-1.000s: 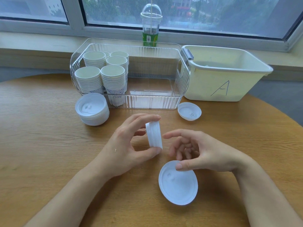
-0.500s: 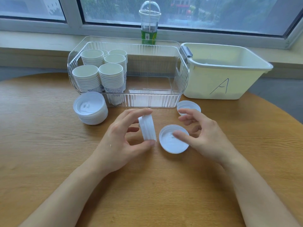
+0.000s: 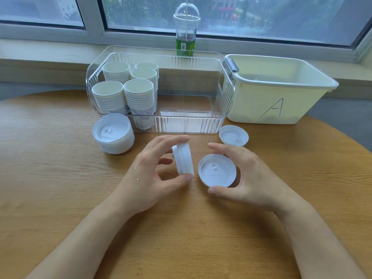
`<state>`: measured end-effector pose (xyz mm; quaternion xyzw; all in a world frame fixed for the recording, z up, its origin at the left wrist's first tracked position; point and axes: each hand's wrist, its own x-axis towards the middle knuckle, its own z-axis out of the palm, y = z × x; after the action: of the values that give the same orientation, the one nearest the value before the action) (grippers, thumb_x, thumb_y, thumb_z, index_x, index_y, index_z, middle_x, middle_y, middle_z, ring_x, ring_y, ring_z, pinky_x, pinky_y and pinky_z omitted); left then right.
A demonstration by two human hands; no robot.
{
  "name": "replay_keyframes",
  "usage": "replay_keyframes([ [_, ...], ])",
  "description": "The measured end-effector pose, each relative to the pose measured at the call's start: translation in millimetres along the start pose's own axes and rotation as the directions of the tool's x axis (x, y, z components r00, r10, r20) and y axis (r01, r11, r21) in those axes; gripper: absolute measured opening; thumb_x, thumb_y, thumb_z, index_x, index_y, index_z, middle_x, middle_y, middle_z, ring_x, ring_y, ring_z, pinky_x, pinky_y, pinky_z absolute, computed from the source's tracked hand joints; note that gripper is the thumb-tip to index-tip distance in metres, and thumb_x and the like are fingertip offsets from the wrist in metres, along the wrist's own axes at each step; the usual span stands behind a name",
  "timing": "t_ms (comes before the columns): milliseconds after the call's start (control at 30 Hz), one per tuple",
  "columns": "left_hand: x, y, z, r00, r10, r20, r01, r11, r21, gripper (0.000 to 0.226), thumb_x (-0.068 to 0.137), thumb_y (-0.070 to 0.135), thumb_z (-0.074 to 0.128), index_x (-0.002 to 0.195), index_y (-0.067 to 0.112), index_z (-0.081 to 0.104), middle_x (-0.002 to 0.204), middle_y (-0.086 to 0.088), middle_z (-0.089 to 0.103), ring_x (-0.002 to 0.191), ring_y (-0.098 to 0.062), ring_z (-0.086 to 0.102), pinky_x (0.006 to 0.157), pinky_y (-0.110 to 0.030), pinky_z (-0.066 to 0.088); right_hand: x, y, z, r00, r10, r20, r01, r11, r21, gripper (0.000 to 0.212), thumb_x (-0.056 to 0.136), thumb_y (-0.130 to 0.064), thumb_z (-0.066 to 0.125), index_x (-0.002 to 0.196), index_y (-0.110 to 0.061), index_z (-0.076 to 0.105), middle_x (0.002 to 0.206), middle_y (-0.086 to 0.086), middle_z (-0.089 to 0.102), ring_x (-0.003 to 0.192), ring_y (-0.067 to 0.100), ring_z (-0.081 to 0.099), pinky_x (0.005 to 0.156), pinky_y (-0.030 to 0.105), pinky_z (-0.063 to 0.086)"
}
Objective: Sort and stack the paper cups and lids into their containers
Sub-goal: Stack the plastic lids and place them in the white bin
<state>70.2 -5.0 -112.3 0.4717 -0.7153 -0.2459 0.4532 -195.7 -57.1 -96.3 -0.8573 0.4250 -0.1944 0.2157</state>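
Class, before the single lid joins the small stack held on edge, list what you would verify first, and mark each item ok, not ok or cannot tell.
1. Left hand grips the small lid stack between thumb and fingers: ok.
2. Right hand holds the single lid by its rim: ok.
3. Single lid faces the stack squarely: not ok, it is tilted.
4. Gap between lid and stack is free of anything: ok.
5. Lids within the held stack are nested evenly: cannot tell.
6. Loose lid near the clear bin is out of the way: ok.

L hand point(image 3: 153, 174) grips lid stack point(image 3: 183, 160); R hand point(image 3: 243, 178) holds lid point(image 3: 217, 170).
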Motion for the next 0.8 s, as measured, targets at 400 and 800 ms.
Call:
replay_keyframes([
  [400,-1.1,6.4,1.8,0.999,0.027,0.043,-0.023,0.997,-0.079,0.072,0.080,0.016,0.092,0.141,0.034,0.058,0.141,0.008,0.059,0.132,-0.023,0.060,0.102,-0.044,0.057,2.1,-9.0,1.0,0.993,-0.034,-0.112,0.088,0.848,0.523,0.086,0.078,-0.015,0.087,0.152,-0.030,0.047,0.145,-0.008,0.059,0.140,0.020,0.054,0.114,0.042,0.048],
  [800,-1.5,11.2,1.7,0.989,0.100,0.106,-0.088,0.990,-0.109,0.072,0.082,0.015,0.091,0.144,0.026,0.057,0.146,0.004,0.056,0.142,-0.027,0.051,0.101,-0.047,0.058,1.7,-16.0,8.2,0.997,-0.074,-0.011,0.066,0.797,0.600,0.082,0.078,-0.008,0.088,0.149,-0.018,0.048,0.149,-0.001,0.057,0.146,0.022,0.048,0.116,0.047,0.047],
])
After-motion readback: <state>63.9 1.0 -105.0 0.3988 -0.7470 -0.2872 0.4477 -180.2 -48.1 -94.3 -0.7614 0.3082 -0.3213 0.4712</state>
